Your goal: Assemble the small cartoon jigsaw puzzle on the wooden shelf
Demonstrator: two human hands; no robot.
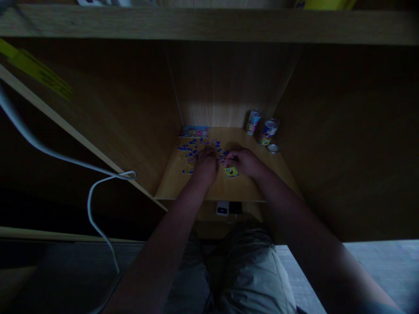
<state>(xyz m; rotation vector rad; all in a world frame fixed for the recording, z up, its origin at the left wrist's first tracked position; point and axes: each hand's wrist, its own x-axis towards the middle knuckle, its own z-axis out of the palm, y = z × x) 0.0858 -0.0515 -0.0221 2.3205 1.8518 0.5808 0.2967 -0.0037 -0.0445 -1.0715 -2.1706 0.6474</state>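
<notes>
Loose jigsaw puzzle pieces (185,148), mostly blue with some yellow and pink, lie scattered on the wooden shelf board (245,189). My left hand (206,165) is over the right part of these pieces, fingers curled down; what they hold is hidden. Close by on the right, my right hand (245,160) has thumb and fingers pinched together at a small puzzle piece, hard to see in the dim light. Just below its fingertips lies a joined yellow puzzle section (231,171) with a cartoon face. Several blue pieces lie between and behind the hands.
A picture card (195,131) lies at the back left. Two printed cans (253,121) stand at the back right, with a round metal lid (273,148) beside the nearer one. Below the board's front edge sits a small white device (223,208). A white cable (88,200) hangs at left.
</notes>
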